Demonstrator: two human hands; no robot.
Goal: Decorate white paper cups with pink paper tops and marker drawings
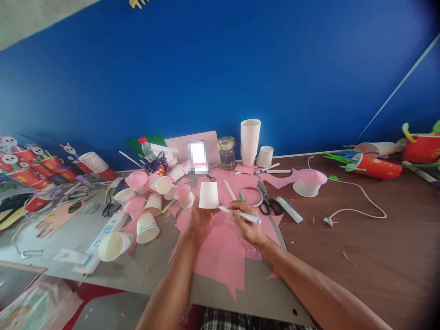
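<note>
My left hand [199, 219] holds a white paper cup [208, 195] upside down above a sheet of pink paper [223, 247]. My right hand [248, 224] grips a white marker [240, 214] whose tip points left at the cup's lower rim. Both hands are over the pink paper at the table's middle.
A heap of pink-topped paper cups [151, 201] lies to the left. Scissors [268, 201], a tape ring [250, 196], a glue tube [289, 209], a cup stack [250, 142], a jar [227, 152] and a pink-covered cup [307, 182] are behind. A white cable [357, 201] runs right. Red decorated cups [376, 166] sit at both sides.
</note>
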